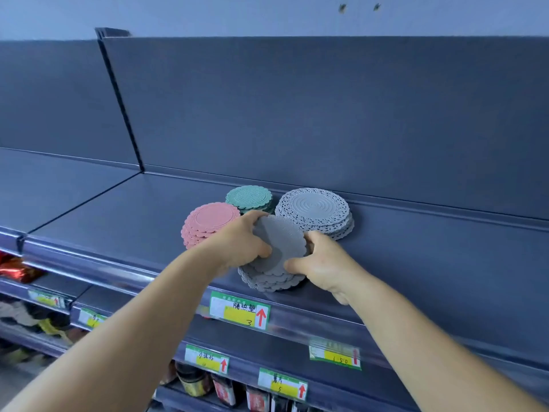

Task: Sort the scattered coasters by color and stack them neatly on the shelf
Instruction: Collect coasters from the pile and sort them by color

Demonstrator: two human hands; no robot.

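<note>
Shelf (401,248): dark blue-grey, flat, w/ low back lip. Grey stack (271,281) at shelf front edge, scalloped rims; top grey coaster (280,242) tilted, rear edge raised. Pink stack (208,224) left of grey stack, flat. Green stack (251,199) behind pink, near back lip. Lacy grey stack (316,211) right of green, larger, perforated rim.

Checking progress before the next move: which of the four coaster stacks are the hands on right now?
The front grey stack, nearest the shelf edge. The left hand and right hand hold a grey coaster on it; the pink, green and lacy grey stacks stand untouched.
</note>
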